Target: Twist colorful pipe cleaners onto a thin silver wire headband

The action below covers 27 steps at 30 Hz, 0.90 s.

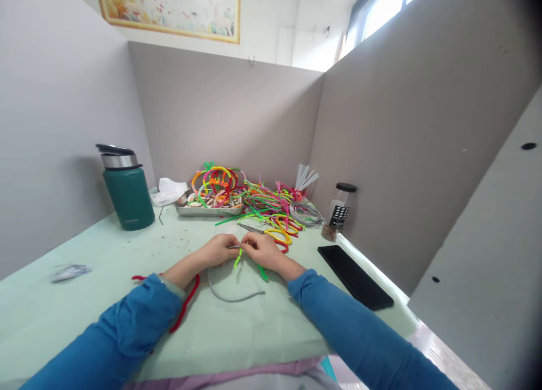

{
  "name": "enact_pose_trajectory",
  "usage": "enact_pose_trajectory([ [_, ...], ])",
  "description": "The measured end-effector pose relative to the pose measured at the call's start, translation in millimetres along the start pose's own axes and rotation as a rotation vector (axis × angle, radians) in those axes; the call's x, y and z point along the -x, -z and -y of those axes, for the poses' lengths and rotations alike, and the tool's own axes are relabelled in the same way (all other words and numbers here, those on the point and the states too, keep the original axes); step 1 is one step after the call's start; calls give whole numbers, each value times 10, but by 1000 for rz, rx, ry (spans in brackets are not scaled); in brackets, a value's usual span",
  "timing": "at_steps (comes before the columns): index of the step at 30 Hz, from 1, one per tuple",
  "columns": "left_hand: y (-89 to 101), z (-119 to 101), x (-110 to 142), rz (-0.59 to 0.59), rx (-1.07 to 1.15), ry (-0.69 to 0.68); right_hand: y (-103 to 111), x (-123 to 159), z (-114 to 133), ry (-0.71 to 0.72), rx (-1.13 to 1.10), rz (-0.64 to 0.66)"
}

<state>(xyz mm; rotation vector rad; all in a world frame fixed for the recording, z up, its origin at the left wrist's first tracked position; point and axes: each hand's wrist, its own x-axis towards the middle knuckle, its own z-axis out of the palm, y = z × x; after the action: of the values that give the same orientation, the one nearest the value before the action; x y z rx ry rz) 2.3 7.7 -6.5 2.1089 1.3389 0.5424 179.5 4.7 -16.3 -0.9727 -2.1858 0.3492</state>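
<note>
My left hand (pixel 220 250) and my right hand (pixel 263 251) meet above the middle of the table, fingertips almost touching, both closed in a pinch. A thin grey cord (pixel 228 298) runs out of my left fingers and curves across the tabletop. From between the fingertips hangs a short yellow-green pipe cleaner (pixel 237 260), which my right fingers pinch at its top. The exact join is hidden by the fingers. A green pipe cleaner end (pixel 263 274) shows below my right hand. Under my left forearm lies a red pipe cleaner (pixel 186 306), partly covered.
Scissors (pixel 275 233) with yellow handles lie just beyond my hands. Behind are a metal tray (pixel 207 210) of shaped pieces, piled pipe cleaners (pixel 271 198) and a grey cord coil (pixel 305 215). A green bottle (pixel 129 195) stands left; a jar (pixel 339 212) and black phone (pixel 355 277) sit right.
</note>
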Motion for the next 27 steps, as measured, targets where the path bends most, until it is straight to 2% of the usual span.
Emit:
enact_pose_trajectory([
  [27, 20, -28, 18, 13, -62, -20, -7, -12, -12, -3, -3, 4],
])
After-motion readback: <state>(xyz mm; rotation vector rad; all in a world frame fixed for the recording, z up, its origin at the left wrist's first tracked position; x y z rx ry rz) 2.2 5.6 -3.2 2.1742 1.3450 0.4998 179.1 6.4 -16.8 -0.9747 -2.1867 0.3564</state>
